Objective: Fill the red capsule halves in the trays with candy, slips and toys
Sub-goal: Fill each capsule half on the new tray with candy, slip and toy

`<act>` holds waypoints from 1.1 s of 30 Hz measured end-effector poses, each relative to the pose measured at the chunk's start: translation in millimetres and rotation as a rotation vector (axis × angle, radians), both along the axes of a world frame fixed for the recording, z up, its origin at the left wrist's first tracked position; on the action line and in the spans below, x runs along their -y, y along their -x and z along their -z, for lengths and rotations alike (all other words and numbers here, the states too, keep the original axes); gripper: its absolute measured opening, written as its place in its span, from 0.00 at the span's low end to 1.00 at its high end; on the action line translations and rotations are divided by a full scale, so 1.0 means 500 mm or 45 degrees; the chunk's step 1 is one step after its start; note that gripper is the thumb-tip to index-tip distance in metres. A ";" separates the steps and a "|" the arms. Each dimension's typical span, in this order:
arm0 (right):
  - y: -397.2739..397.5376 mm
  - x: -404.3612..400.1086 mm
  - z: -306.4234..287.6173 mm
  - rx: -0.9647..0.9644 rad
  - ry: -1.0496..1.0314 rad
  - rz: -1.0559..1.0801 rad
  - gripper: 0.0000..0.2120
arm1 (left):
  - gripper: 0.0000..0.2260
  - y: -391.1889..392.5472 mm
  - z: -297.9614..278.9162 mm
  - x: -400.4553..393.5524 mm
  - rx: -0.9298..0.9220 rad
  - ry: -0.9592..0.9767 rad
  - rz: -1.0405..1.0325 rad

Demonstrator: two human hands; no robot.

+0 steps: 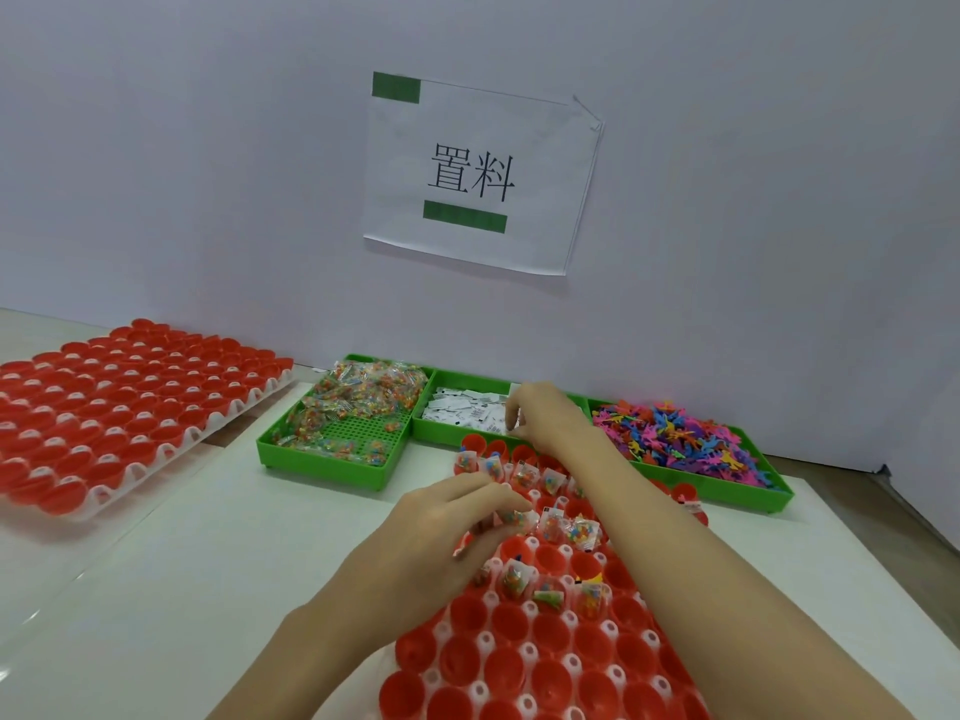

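Working tray: The tray of red capsule halves (545, 636) lies at lower centre of the frame on the tabletop (208, 563). You have candy packets in the far rows only; the near rows show bare cups.
Left hand: Your left hand (441, 522) sits over the tray's left edge, fingers curled, pinching a candy packet (519, 517) at the fingertips.
Right hand: Your right hand (545, 418) reaches into the middle green bin, fingers bent down onto the slips (467, 410). Whether it has a slip in its grip cannot be told.
Supply bins: Candy bin (332, 433) at centre left, part emptied, grid floor showing. Toy bin (691, 444) at centre right, heaped with coloured flat figures.
Spare tray: A second tray of red halves (119, 407) rests at left of frame, apparently unfilled.
Handling, judged: Packets look light, soft and slick in clear film; take them by a corner or seam. Slips look thin and likely to cling together; pinch one at an edge. Toys look light and flexible, apt to tangle. Halves appear loosely seated, so press down gently.
Writing: The paper sign (478, 174) on the wall at upper centre reads "置料", with two green bars. Print on the slips is too small to read.
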State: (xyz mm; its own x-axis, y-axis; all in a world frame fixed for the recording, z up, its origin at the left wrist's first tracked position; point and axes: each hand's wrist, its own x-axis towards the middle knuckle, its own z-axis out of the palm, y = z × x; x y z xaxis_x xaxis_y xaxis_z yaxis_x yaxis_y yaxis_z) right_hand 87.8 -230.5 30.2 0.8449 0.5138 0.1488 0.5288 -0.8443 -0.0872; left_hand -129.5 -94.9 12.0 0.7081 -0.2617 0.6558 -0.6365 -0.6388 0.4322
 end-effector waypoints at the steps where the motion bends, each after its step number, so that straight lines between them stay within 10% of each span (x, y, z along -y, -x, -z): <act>1: 0.001 0.002 0.001 0.008 0.003 0.000 0.04 | 0.09 0.000 0.000 0.000 0.006 -0.002 -0.004; 21: 0.030 0.094 -0.007 -0.013 -0.811 0.258 0.07 | 0.07 0.003 -0.003 0.001 0.059 0.146 -0.068; 33: 0.387 0.227 -0.041 -0.336 -1.433 0.131 0.03 | 0.14 0.016 -0.003 0.038 -0.556 0.920 0.088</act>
